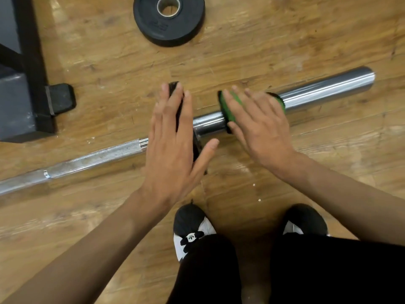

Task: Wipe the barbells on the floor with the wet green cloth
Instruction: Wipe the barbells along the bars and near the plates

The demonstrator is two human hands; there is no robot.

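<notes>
Two flat, open hands: left hand steadies black plate, right hand presses green cloth on barbell; next, probably rub along it.

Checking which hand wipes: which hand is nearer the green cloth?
Right. The right hand rests on the green cloth on the barbell; the left hand is apart from it, to its left, over a black disc.

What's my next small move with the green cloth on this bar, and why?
Probably slide the right hand and the green cloth along the chrome barbell sleeve toward its free end. The cloth sits near the collar end, the shiny stretch beyond it is uncovered, and the left hand rests on the thin black plate, seemingly steadying the bar.
</notes>
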